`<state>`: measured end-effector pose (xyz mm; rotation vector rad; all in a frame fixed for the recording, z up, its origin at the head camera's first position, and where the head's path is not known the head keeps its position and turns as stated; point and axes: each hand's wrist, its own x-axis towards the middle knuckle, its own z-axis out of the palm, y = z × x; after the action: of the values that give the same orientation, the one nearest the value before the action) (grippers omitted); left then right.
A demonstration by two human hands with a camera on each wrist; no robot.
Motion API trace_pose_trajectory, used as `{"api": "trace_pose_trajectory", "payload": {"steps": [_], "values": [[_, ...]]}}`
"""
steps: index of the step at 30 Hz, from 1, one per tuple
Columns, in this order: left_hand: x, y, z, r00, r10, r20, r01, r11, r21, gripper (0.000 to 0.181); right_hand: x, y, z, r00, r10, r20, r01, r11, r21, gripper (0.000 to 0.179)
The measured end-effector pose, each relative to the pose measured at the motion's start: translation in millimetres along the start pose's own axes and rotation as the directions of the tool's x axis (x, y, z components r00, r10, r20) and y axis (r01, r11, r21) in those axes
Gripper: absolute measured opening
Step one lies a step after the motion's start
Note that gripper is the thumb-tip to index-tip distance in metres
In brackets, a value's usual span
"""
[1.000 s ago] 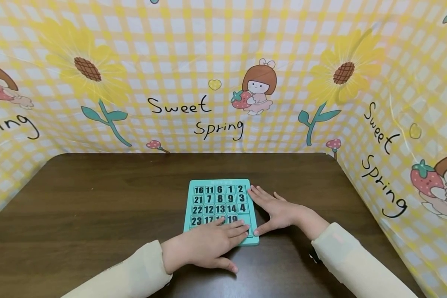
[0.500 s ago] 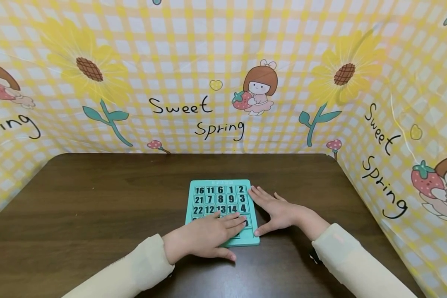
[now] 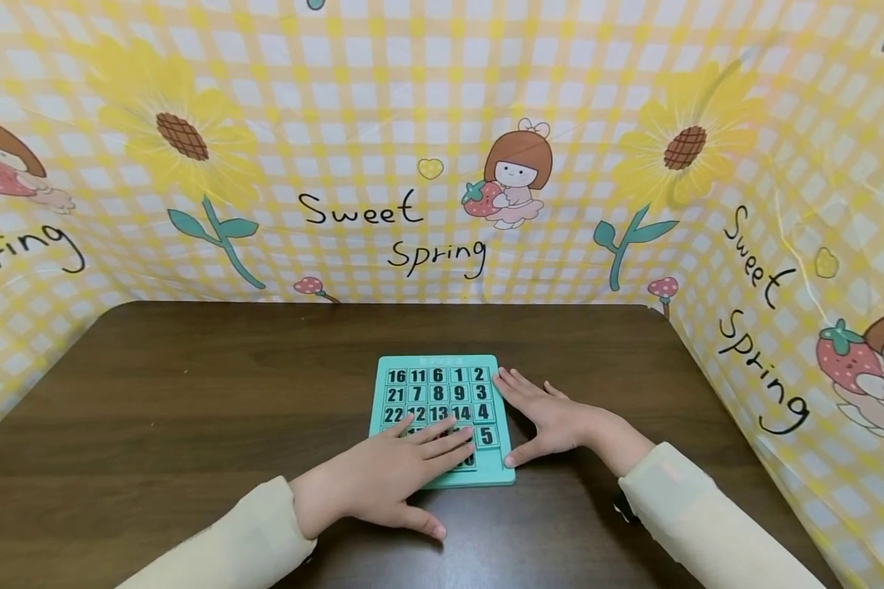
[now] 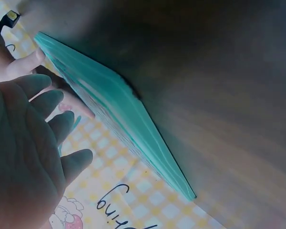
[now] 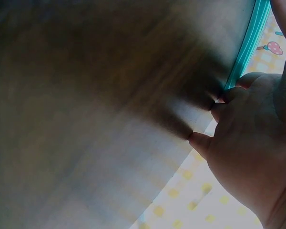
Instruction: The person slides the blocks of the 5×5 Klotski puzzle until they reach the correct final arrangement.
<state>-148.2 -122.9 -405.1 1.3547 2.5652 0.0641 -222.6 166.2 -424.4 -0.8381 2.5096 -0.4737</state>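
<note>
A teal sliding number puzzle (image 3: 438,361) lies flat on the table, its rows of numbered tiles facing up. The tile 5 (image 3: 487,436) sits in the right column under the 4, and a gap shows below it at the bottom right corner. My left hand (image 3: 386,478) is over the lower rows, fingers straight and spread, hiding several tiles; whether the fingertips touch them I cannot tell. My right hand (image 3: 548,417) rests along the puzzle's right edge with straight fingers, its thumb by the lower right corner. In the left wrist view the puzzle (image 4: 114,100) appears edge-on beside the fingers.
The dark brown wooden table (image 3: 228,368) extends around the puzzle on all sides. A yellow checked cloth (image 3: 354,106) with flowers and cartoon figures hangs behind it and along both sides.
The bottom right tile, the 5, has slid up one place under my left fingers, leaving the gap below it. My left hand has then drawn back leftward. My right hand stays put.
</note>
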Motion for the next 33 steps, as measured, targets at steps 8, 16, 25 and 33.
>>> {"api": "trace_pose_trajectory", "payload": {"steps": [8,16,25,33], "values": [[-6.6,5.3,3.2,0.999,0.018,0.029,-0.018,1.000,-0.010,0.091,-1.5,1,0,1.000,0.004,-0.007,-0.004,1.000,-0.002,0.120],[2.8,9.7,2.1,0.999,0.050,0.002,-0.050,0.998,0.031,0.088,-1.2,1,-3,1.000,-0.005,-0.005,0.004,1.000,-0.006,0.118],[16.3,8.8,-3.2,0.998,0.043,0.042,-0.045,0.998,0.047,0.086,-0.3,2,-1,1.000,-0.014,0.000,0.014,1.000,0.001,0.118],[17.6,8.0,-4.8,0.997,0.022,0.077,-0.025,0.999,0.046,0.087,-0.9,1,-2,1.000,-0.012,-0.004,0.012,1.000,0.000,0.118]]}}
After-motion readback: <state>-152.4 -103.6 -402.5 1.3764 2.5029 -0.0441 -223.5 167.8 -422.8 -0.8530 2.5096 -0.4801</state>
